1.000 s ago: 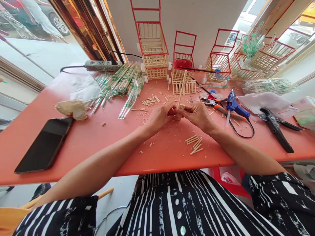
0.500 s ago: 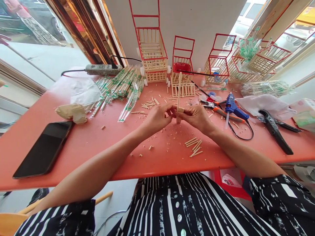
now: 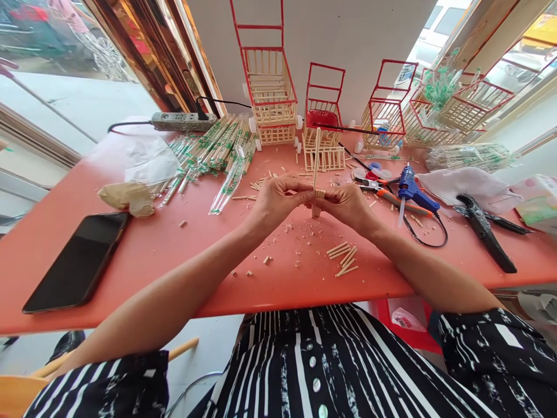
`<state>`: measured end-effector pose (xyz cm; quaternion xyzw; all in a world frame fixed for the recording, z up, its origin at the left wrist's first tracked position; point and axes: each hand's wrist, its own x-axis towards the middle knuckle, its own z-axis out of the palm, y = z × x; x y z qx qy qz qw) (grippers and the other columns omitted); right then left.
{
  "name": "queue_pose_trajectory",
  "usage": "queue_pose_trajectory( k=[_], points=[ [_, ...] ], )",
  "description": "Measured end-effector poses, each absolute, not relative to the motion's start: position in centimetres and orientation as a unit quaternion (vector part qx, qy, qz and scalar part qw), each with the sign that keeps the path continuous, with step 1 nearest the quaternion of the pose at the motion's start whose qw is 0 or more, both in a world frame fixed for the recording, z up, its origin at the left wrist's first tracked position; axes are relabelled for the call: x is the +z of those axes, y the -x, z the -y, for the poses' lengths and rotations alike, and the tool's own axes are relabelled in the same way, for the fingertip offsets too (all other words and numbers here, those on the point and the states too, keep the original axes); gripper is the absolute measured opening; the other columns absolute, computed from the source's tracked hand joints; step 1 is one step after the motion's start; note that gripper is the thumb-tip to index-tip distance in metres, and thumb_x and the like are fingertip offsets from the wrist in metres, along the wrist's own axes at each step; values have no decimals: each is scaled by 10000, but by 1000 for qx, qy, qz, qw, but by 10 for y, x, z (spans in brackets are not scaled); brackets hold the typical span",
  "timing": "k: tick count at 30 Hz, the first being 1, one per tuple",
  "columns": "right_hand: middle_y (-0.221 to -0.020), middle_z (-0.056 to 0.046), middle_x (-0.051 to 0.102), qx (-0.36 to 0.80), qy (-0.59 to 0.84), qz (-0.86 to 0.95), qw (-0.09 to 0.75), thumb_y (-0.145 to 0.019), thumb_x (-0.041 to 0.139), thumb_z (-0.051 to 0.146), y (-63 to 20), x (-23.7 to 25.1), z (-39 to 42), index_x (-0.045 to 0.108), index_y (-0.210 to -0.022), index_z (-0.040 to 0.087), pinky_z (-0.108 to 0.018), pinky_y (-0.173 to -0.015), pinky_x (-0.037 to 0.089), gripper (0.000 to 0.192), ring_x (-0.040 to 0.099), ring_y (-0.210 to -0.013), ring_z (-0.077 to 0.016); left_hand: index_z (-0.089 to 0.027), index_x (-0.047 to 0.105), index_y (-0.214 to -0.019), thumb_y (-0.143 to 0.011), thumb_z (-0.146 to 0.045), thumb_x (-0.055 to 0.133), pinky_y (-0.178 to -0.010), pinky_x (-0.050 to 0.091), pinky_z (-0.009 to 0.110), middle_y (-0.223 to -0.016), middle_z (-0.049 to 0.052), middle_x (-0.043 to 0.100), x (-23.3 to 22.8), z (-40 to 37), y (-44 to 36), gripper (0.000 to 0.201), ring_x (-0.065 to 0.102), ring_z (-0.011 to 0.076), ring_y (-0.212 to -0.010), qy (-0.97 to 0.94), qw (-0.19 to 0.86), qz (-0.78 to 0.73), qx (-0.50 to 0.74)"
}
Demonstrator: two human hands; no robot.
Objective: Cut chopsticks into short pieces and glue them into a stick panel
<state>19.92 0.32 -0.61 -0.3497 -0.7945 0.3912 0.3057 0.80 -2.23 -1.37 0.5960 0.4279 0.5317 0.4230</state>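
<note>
A small bundle of cut wooden sticks stands upright between my hands, just above or on the red table, with one longer chopstick rising out of it. My right hand is closed round the bundle from the right. From the left, my left hand pinches at the bundle and the foot of the tall chopstick, thumb and fingertips together. Nearer to me lie several short cut sticks in a loose group. Wood crumbs are scattered beneath my hands.
Stick-built carts with red rims, such as the tall cart, line the back. Wrapped chopsticks lie at left, beyond a phone. A blue glue gun, pliers and a black-handled tool lie at right.
My left fingers have closed in, and the thumb now lies straighter against the bundle. The right hand and the bundle have hardly moved.
</note>
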Motion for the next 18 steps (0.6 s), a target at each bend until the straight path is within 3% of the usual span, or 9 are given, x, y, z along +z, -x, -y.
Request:
queue_pose_trajectory(
  k=[5, 9, 18],
  points=[
    [-697, -51, 769, 412, 340, 787, 307, -903, 639, 780, -201, -8, -4, 746, -635, 188, -281, -749, 546, 658, 729, -736, -176, -194, 797, -722, -719, -465, 882, -706, 559, 329, -709, 34, 740, -17, 24, -15, 283, 653, 165, -688, -551, 473, -418, 546],
    [-722, -54, 775, 423, 324, 785, 317, -914, 645, 760, -201, -7, -4, 734, -613, 189, -284, -817, 561, 652, 760, -826, -189, -191, 804, -754, -750, -448, 863, -737, 562, 341, -744, 41, 753, -17, 28, -16, 264, 660, 172, -717, -548, 478, -419, 544],
    [-682, -54, 755, 433, 297, 793, 309, -919, 629, 769, -200, -9, -12, 749, -656, 179, -296, -803, 572, 657, 731, -767, -177, -177, 837, -780, -764, -333, 841, -707, 539, 302, -743, 45, 750, -19, 25, -16, 157, 629, 143, -682, -531, 496, -395, 562]
  ],
)
